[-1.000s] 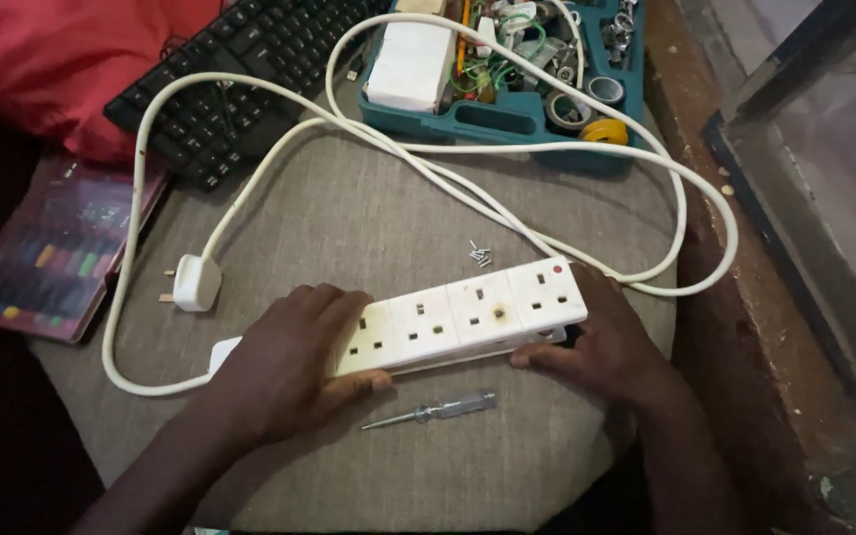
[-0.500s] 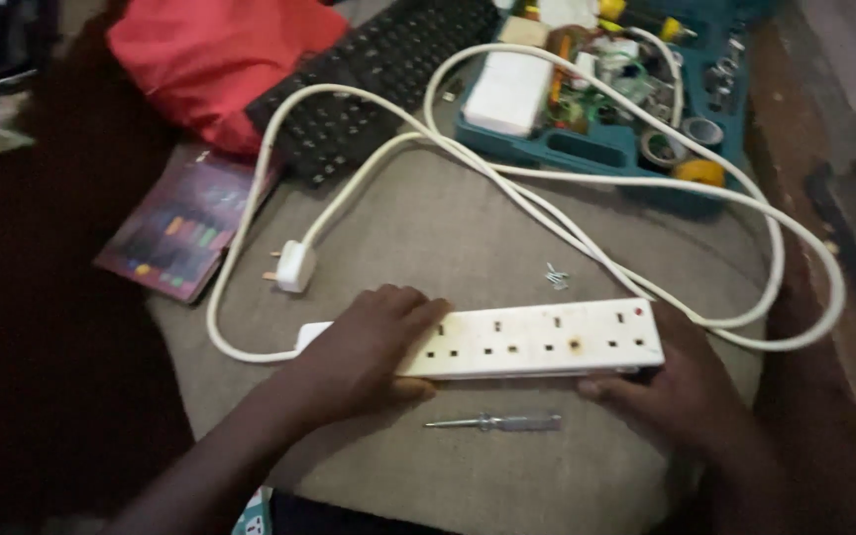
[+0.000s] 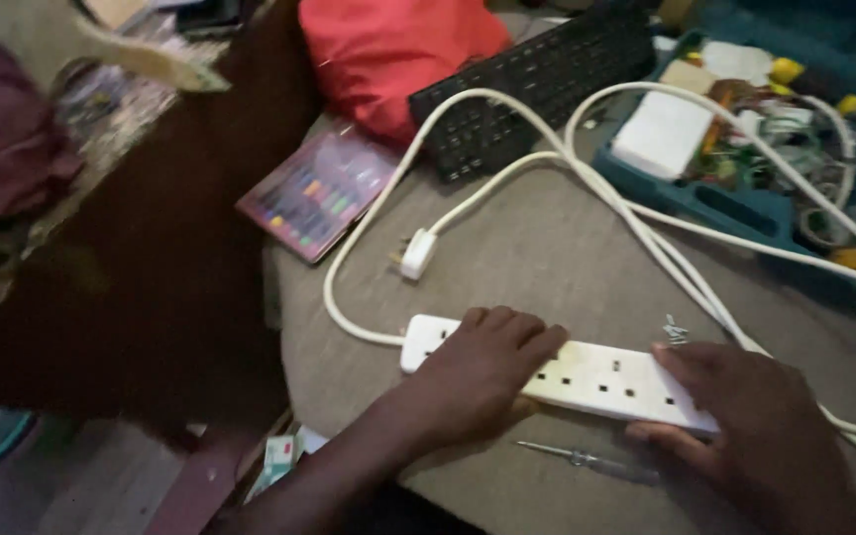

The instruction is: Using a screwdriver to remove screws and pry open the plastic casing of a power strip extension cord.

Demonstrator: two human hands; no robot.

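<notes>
Power strip [image 3: 587, 376], white, multi-socket, lying flat and face up on the grey tabletop [image 3: 547, 248], near its front edge. Left hand [image 3: 482, 372] rests palm down over the strip's left half, fingers spread across the top, grip loose and flat rather than closed round anything. Right hand [image 3: 755, 426] covers the strip's right end, fingers curled over the far edge, pressing or steadying; how tight that grip is cannot be told. White cable [image 3: 547, 149] runs from the strip in wide loops across the tabletop, ending in a white plug [image 3: 418, 253] lying apart, not plugged in. Slim screwdriver [image 3: 596, 462] lies just in front of the strip, untouched. Small screws [image 3: 676, 330] lie loose just behind the strip. By these signs the casing appears closed and whole, both hands only holding it; tool work looks either finished or not begun. Also present: black keyboard [image 3: 537, 84], teal tool tray [image 3: 745, 188] with mixed parts, red cloth [image 3: 398, 50], flat case of coloured pens [image 3: 314, 188].
</notes>
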